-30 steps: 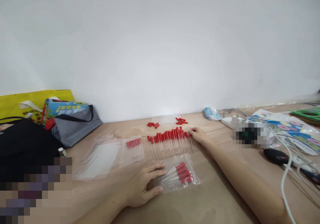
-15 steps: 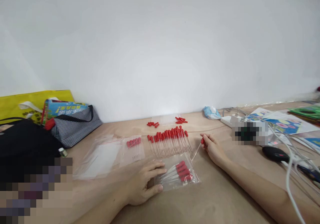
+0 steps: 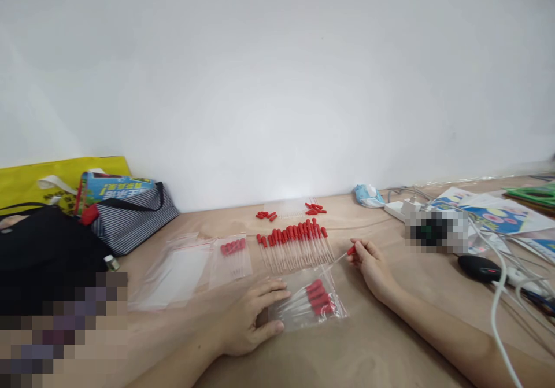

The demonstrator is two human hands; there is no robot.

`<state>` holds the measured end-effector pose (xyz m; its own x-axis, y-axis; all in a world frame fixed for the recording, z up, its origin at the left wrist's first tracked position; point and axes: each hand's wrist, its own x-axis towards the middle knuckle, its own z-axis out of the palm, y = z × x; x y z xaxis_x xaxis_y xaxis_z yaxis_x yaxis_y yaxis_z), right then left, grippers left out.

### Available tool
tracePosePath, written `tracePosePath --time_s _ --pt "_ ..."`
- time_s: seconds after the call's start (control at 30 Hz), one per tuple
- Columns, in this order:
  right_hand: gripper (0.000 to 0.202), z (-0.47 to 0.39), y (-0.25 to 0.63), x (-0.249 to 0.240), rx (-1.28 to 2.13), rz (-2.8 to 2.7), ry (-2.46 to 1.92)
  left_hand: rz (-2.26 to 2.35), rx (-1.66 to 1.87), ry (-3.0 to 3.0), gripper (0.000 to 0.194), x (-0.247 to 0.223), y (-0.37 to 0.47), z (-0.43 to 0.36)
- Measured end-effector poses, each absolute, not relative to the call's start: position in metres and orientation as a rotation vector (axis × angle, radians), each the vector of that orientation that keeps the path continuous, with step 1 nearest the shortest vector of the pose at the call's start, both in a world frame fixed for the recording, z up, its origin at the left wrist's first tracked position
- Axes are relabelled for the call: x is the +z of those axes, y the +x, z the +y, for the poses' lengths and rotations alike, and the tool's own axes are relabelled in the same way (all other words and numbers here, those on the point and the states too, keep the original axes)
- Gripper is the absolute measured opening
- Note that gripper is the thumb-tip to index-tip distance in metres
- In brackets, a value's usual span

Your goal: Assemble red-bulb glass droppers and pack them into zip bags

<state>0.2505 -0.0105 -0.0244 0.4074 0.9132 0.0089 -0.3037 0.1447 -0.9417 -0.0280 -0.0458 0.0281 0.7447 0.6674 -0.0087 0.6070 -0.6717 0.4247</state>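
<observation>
Dropper [image 3: 352, 250] had moved from row's right end to near bag's [image 3: 303, 321] upper right edge, bulb pinched in right hand's [image 3: 364, 261] fingers. Bag held several droppers; left hand [image 3: 255, 314], fingers apart, touched its left side. Desk [image 3: 338, 353] separated bag from right forearm.

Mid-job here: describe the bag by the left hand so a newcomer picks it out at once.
On the tan table, find the long row of red-bulbed droppers. Nearer the camera lies a clear bag, the left hand at its left edge. Its red bulbs point right; those in the neighbouring bag of droppers point toward the wall.
</observation>
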Motion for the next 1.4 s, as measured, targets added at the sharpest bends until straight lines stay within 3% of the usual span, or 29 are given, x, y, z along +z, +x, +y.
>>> tracePosePath --time_s 0.27,0.73,1.4 --pt "0.043 -0.029 0.232 -0.018 1.25 -0.767 -0.949 1.026 0.23 2.522 0.051 0.024 -0.03 -0.045" --pt "0.047 -0.031 0.235 -0.018 1.422 -1.375 -1.066 1.038 0.207 2.514 0.051 0.025 -0.03 -0.045" --pt "0.027 -0.034 0.225 -0.013 1.365 -1.453 -1.13 0.999 0.257 2.537 0.048 0.029 -0.029 -0.046"
